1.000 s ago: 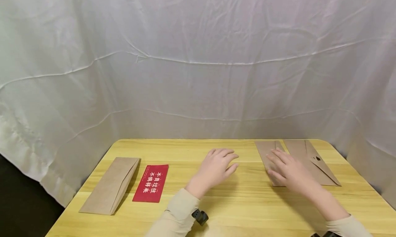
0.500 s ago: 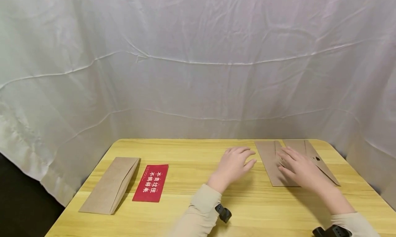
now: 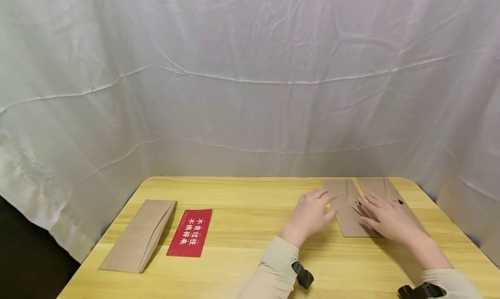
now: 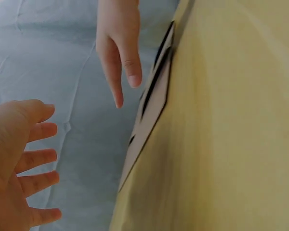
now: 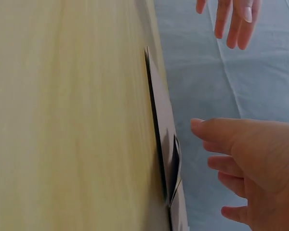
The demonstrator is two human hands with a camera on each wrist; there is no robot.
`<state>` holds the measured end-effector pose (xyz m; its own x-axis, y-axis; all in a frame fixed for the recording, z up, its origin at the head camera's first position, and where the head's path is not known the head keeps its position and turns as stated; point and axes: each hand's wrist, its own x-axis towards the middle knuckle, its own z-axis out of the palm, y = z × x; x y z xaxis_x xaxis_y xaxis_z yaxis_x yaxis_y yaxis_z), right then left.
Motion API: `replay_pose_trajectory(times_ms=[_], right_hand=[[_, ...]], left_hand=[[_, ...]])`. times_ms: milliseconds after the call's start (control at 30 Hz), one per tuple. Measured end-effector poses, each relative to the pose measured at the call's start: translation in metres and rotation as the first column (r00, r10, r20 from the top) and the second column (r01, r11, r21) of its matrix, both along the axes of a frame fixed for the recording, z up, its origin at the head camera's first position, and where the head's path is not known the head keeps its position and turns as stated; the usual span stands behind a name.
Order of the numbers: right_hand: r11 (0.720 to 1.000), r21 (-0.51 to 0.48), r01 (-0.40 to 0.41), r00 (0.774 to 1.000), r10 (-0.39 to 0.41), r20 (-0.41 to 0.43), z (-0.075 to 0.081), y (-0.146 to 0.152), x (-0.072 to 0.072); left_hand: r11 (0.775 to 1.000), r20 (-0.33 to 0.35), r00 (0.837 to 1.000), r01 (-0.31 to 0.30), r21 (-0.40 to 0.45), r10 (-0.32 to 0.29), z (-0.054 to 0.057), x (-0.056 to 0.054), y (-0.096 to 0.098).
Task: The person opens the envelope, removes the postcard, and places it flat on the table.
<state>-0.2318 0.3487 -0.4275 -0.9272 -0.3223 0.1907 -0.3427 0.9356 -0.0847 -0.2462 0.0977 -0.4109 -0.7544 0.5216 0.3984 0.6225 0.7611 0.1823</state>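
Two brown paper envelopes lie side by side at the back right of the table in the head view. The left-hand envelope [image 3: 338, 203] has a flap with a small dark mark; the right-hand envelope [image 3: 376, 186] is partly covered by my right hand [image 3: 392, 219]. That hand hovers above the pair with its fingers loosely spread, holding nothing. My left hand [image 3: 311, 213] is held at the left edge of the nearer envelope, its fingers relaxed. Both wrist views show bare fingers apart from the paper: left hand [image 4: 19, 163] and right hand [image 5: 255, 168].
On the left of the wooden table [image 3: 250, 229] lies another brown paper envelope [image 3: 133, 238], its long side slightly open. Beside it is a red card [image 3: 190, 233] with white characters. A pale curtain [image 3: 250, 108] hangs behind the table.
My left hand has moved right, up to the left envelope of the pair. My right hand has shifted slightly right and lower, uncovering more of that envelope. The envelopes and card stay put.
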Motion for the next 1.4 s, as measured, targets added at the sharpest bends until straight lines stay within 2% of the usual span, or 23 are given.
replay_pose_trajectory(times_ms=[133,300,400,700,833,1067,1200,1300,1400], right_hand=[[1.0,-0.001,0.007,0.998,-0.007,0.061,-0.005,0.005,-0.001],[1.0,-0.003,0.015,0.996,-0.015,0.093,-0.007,0.007,0.0],[1.0,-0.006,0.012,0.995,-0.011,0.102,-0.006,0.006,0.001],[1.0,-0.006,0.0,0.994,0.0,0.112,-0.007,0.003,0.002],[1.0,0.008,-0.01,0.993,0.009,0.116,-0.008,0.003,0.002],[0.999,0.02,-0.027,0.99,0.024,0.139,-0.008,0.002,0.003],[0.999,0.006,-0.042,0.985,0.04,0.169,-0.007,-0.001,0.004],[0.999,-0.018,-0.049,0.98,0.051,0.191,-0.005,-0.005,0.006],[0.998,-0.039,-0.054,0.975,0.062,0.214,-0.004,-0.01,0.007]], left_hand=[[0.998,0.11,0.994,0.012,-0.057,-0.006,-0.008,0.002,0.006],[0.989,0.239,0.971,0.064,-0.133,-0.031,-0.012,0.007,0.011],[0.979,0.287,0.957,0.098,-0.181,-0.042,-0.015,0.011,0.014],[0.922,0.404,0.914,0.185,-0.339,-0.035,-0.025,0.017,0.02],[0.912,0.439,0.898,0.202,-0.357,-0.027,-0.024,0.018,0.021],[0.907,0.432,0.901,0.198,-0.371,-0.02,-0.022,0.02,0.02],[0.902,0.441,0.897,0.192,-0.388,-0.001,-0.02,0.021,0.018],[0.893,0.446,0.895,0.195,-0.406,0.007,-0.019,0.022,0.015],[0.879,0.434,0.901,0.204,-0.431,0.004,-0.018,0.023,0.012]])
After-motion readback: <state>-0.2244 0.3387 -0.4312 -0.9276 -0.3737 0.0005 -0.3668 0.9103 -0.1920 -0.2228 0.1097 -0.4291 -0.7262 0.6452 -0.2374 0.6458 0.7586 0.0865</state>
